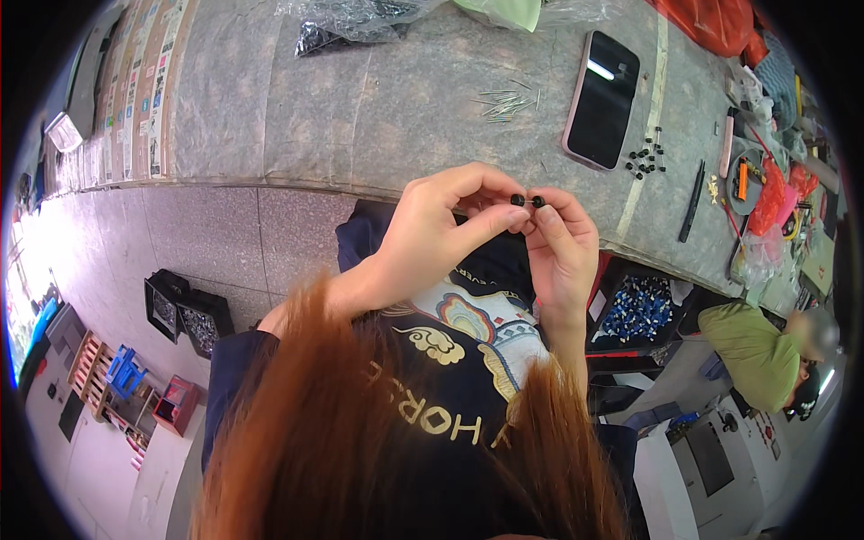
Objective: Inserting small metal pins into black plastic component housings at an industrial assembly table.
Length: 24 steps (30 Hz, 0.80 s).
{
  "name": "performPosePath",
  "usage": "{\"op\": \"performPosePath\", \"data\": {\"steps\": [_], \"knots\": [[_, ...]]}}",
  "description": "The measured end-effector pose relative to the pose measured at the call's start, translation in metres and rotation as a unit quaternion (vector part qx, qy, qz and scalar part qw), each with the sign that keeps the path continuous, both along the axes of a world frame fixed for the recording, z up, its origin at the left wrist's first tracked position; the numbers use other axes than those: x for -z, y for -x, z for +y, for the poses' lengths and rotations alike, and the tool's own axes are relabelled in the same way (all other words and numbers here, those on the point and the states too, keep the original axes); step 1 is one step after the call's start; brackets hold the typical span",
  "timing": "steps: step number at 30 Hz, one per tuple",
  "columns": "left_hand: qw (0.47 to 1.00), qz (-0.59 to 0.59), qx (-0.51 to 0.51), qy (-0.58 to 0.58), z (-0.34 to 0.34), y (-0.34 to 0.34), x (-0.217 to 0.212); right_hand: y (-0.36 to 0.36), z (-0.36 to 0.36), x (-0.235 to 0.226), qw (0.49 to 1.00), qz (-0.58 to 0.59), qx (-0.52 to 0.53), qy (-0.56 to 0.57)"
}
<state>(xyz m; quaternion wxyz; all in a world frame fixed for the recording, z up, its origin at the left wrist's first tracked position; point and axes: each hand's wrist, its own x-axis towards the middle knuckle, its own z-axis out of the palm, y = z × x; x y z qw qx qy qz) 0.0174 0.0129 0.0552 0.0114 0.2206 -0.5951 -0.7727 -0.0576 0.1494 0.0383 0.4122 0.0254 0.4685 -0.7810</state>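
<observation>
Near the table's front edge, my left hand (450, 211) pinches a small black cap (517, 200) between thumb and forefinger. Close beside it, the thumb and fingers of my right hand (562, 238) hold a second small black cap (538, 202). A thin pale line, like a metal pin, seems to run between the two caps, but it is too small to be sure. Beyond my hands lies a loose heap of thin metal pins (508, 101). To the right, several small black caps (645, 162) are grouped on the table, at least one with a pin standing out.
A phone (601, 99) lies between the pins and the caps on the grey-covered table (405, 117). Further right are a black stick-like tool (692, 201) and red plastic bags (767, 198). Below the edge sits a bin of blue and white pieces (637, 310). Another person (756, 351) is at right.
</observation>
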Motion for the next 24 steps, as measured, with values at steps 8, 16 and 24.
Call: {"op": "performPosePath", "data": {"steps": [8, 16, 24], "knots": [[0.999, -0.039, -0.009, -0.037, 0.001, -0.002, 0.005, -0.004, 0.002, 0.001, 1.0, 0.009, 0.002, 0.029], [0.986, -0.111, -0.01, -0.126, 0.002, -0.018, 0.04, -0.008, 0.006, 0.021, 0.992, -0.08, -0.093, 0.014], [0.989, -0.127, 0.007, -0.073, 0.006, -0.022, 0.049, -0.018, -0.004, 0.043, 0.985, -0.015, -0.091, -0.143]]}}
